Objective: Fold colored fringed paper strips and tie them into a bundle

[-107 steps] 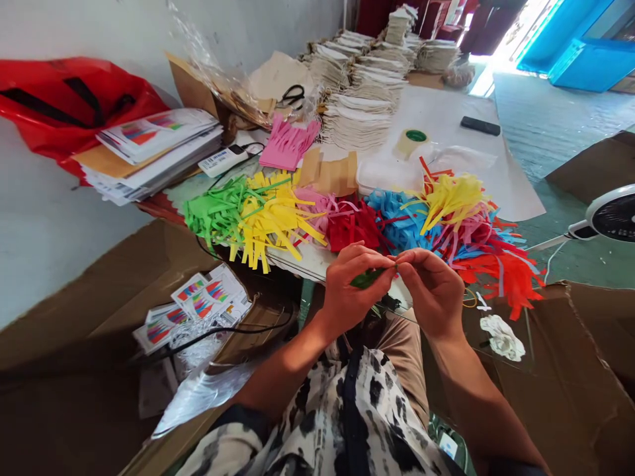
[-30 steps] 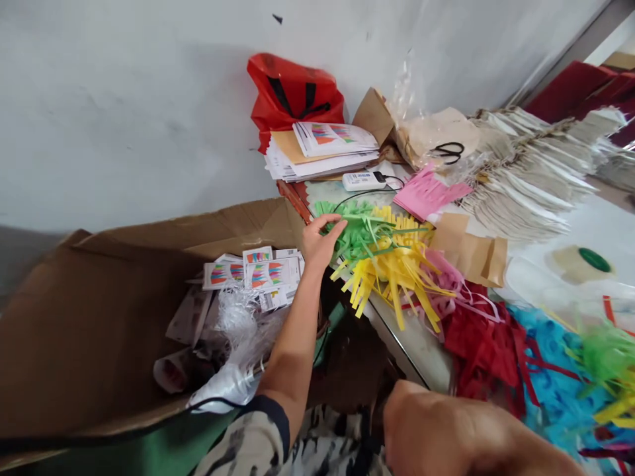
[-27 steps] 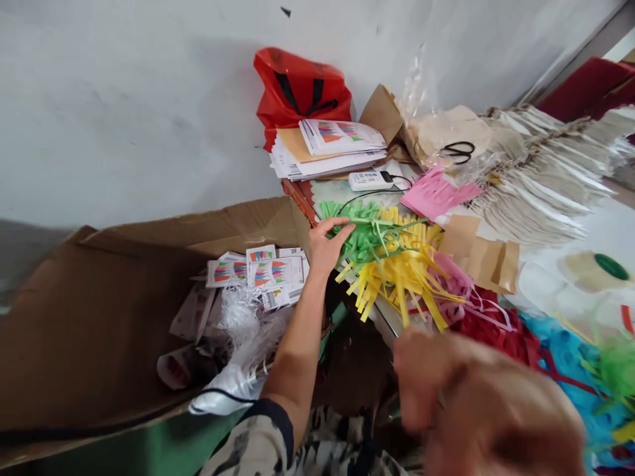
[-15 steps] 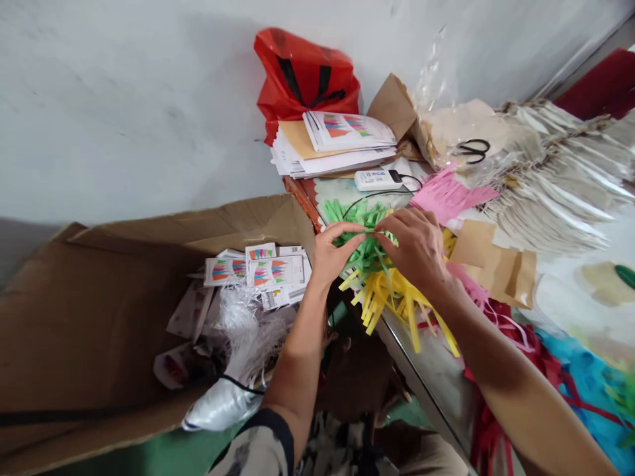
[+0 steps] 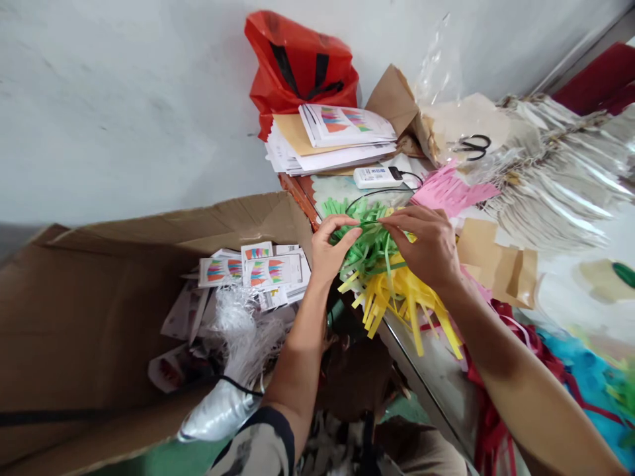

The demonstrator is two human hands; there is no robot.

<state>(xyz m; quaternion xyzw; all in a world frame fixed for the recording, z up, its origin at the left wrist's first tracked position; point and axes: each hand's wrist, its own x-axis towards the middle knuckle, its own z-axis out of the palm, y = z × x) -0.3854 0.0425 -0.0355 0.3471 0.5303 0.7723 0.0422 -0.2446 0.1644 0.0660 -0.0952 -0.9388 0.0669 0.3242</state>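
Between my fingertips runs a thin twisted edge of a green paper tassel garland (image 5: 367, 254), its cut strips hanging loosely below. My left hand (image 5: 331, 246) pinches the left end of this edge with thumb and fingers. From the right, my right hand (image 5: 424, 241) pinches the same edge a short way off. Yellow fringed paper (image 5: 409, 297) lies under and in front of the green strips, draped over the table edge. Pink fringed paper (image 5: 449, 188) is just beyond my right hand.
At left stands a cardboard box (image 5: 99, 251) with printed cards (image 5: 270, 271) and white stringy material (image 5: 243, 330). A red bag (image 5: 302, 66), paper stack (image 5: 342, 142), white device (image 5: 377, 177) and scissors (image 5: 473, 147) are behind. Red strips (image 5: 526, 344) and blue paper (image 5: 580, 370) lie at right.
My hands have drawn slightly apart, the right one shifting a little to the right, so more of the twisted green edge shows between them. The view has shifted slightly.
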